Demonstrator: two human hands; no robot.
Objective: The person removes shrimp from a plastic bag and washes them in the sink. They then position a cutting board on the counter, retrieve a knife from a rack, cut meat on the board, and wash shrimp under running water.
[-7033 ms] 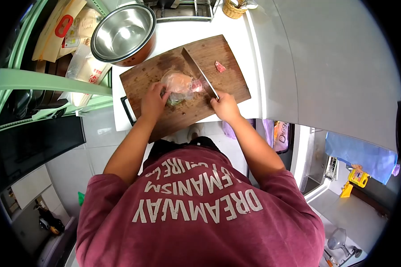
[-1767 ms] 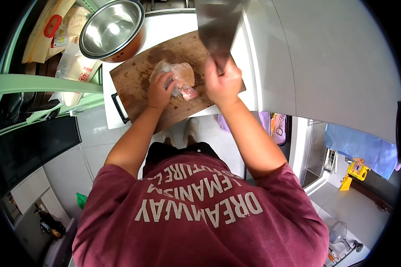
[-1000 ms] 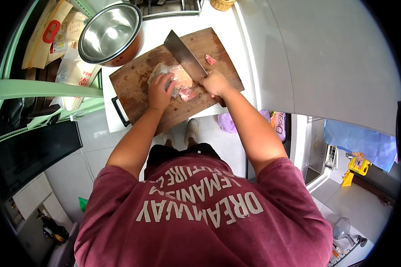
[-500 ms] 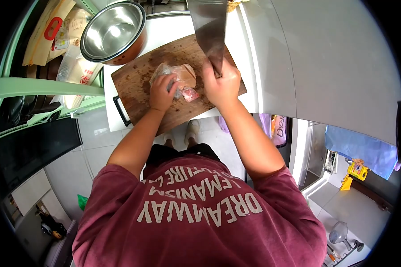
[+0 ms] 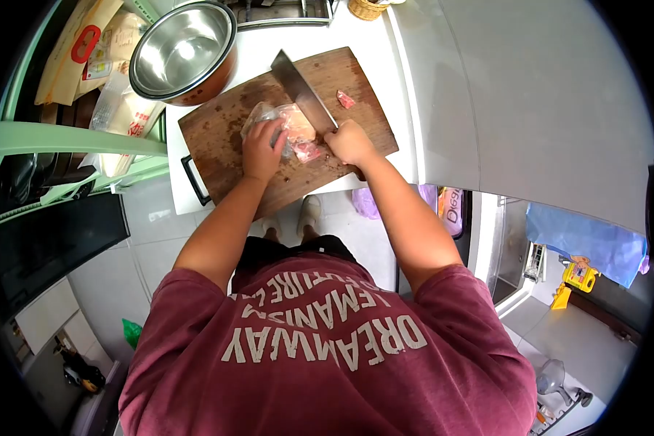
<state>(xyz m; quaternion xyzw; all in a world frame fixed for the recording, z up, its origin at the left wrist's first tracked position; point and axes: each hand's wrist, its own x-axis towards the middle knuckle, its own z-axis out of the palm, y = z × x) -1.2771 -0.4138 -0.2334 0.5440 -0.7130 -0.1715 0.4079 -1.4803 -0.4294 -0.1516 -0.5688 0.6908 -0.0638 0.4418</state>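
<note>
White bench [image 5: 269,52] with a big wooden board [image 5: 221,131] sitting askew on it, plus a shiny metal pot [image 5: 207,89] just beside the board. Cleaver [image 5: 304,91] is clamped in the grip of the right hand [image 5: 352,143], left hand [image 5: 262,150] is on some clear plastic [image 5: 259,115] (can't tell if that grip's pinched together), and the meat chunk [image 5: 296,122] lies mid-board between that hand and the cleaver. Littlest bit is a red meat scrap [image 5: 345,99], off past the blade.

Your counter [image 5: 265,51] is white. On it rest a wooden board [image 5: 334,76], a round pot [image 5: 185,54] and a small basket [image 5: 366,9].
</note>
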